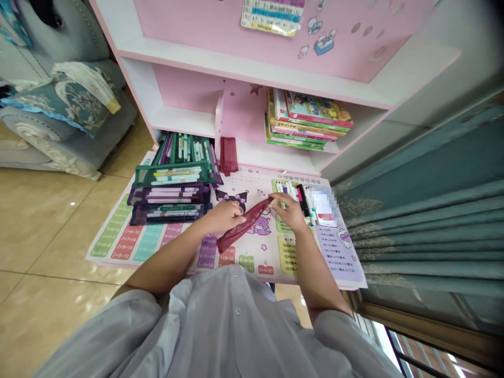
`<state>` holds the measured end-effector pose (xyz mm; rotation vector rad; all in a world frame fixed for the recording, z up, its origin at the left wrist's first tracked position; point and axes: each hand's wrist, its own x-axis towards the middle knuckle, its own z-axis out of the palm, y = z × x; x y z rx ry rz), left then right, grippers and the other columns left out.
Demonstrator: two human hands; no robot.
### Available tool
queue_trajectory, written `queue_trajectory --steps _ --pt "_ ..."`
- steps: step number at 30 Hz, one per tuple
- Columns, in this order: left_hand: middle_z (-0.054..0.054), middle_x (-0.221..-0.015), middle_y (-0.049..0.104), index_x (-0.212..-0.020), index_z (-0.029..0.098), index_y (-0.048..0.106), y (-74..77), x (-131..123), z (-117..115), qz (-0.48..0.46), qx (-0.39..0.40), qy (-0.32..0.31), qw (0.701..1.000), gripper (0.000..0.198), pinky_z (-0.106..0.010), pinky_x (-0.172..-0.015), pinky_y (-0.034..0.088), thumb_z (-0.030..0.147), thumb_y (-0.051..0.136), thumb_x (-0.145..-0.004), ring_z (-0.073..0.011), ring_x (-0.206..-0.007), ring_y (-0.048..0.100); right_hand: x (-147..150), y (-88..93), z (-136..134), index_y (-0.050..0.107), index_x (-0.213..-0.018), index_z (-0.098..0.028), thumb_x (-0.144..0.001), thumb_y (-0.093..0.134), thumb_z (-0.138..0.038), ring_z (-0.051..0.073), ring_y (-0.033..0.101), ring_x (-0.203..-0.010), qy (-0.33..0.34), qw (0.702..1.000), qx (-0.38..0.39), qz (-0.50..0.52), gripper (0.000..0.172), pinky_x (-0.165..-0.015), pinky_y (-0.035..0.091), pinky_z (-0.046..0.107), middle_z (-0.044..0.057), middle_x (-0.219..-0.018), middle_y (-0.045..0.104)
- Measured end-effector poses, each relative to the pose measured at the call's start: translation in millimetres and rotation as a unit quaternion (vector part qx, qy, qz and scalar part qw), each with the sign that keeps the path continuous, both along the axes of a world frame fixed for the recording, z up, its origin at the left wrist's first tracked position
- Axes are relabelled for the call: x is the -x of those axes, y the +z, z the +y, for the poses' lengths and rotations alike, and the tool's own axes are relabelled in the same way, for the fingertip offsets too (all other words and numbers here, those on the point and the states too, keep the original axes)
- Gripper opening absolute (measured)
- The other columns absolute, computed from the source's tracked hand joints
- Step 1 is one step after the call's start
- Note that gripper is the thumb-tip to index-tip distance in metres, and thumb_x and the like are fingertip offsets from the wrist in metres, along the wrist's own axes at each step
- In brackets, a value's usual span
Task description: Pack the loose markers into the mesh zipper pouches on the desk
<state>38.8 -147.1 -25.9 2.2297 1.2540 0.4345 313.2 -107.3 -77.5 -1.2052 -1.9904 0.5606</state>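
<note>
A dark red mesh pouch (246, 223) slants across the middle of the desk, held between both hands. My left hand (226, 216) is closed on its long side, thumb and fingers pinching the fabric. At the pouch's upper right end, my right hand (287, 210) grips the corner between thumb and fingers. Whether anything is inside the pouch cannot be made out. Several loose pens and markers (301, 198) lie just right of my right hand. Another folded red mesh pouch (229, 155) rests at the back, against the shelf divider.
Left on the desk are piled mesh pouches filled with pens (173, 176), green, purple and dark. A phone (325, 207) lies right of the markers. Stacked books (307, 118) fill part of the shelf. A printed mat (271, 265) covers the desk; a curtain (417, 210) hangs at right.
</note>
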Motion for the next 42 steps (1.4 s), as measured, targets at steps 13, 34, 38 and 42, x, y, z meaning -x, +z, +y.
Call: queue_trajectory --steps 13,34,38,42 --pt "-0.012 -0.122 0.068 -0.078 0.018 0.076 -13.6 -20.2 -11.5 0.042 -0.056 0.127 0.989 0.026 -0.064 -0.114 0.026 0.028 0.054 -0.088 -0.0337 -0.136 0.045 5.3 -23.8 11.5 0.07 -0.072 -0.017 -0.077 0.068 -0.035 0.043 0.039 -0.129 -0.319 0.923 -0.039 -0.21 0.019 -0.098 0.037 0.068 0.018 -0.123 0.059" --pt "-0.007 -0.118 0.071 -0.073 0.02 0.075 -15.7 -25.2 -17.2 0.041 -0.053 0.149 0.987 0.026 -0.061 -0.118 0.024 0.025 0.054 -0.087 -0.0298 -0.135 0.048 74.7 33.9 -12.5 0.058 -0.053 -0.02 -0.075 0.058 -0.028 0.032 0.044 -0.132 -0.241 0.97 -0.021 -0.009 0.022 -0.111 0.032 0.053 0.009 -0.121 0.066" --pt "-0.006 -0.113 0.073 -0.076 0.021 0.075 -17.5 -25.2 -15.6 0.039 -0.051 0.159 0.985 0.028 -0.059 -0.118 0.025 0.022 0.05 -0.088 -0.0289 -0.133 0.051 90.5 34.9 -19.6 0.055 -0.052 -0.021 -0.073 0.058 -0.026 0.033 0.045 -0.132 -0.22 0.975 -0.009 0.019 0.022 -0.112 0.031 0.053 0.009 -0.12 0.067" --pt "-0.007 -0.113 0.074 -0.079 0.02 0.075 -20.8 -25.6 -14.2 0.046 -0.049 0.165 0.984 0.027 -0.059 -0.117 0.025 0.021 0.049 -0.088 -0.0281 -0.131 0.052 94.4 25.2 -27.7 0.056 -0.051 -0.021 -0.072 0.06 -0.026 0.032 0.045 -0.132 -0.207 0.978 0.012 0.014 0.022 -0.112 0.032 0.052 0.009 -0.12 0.067"
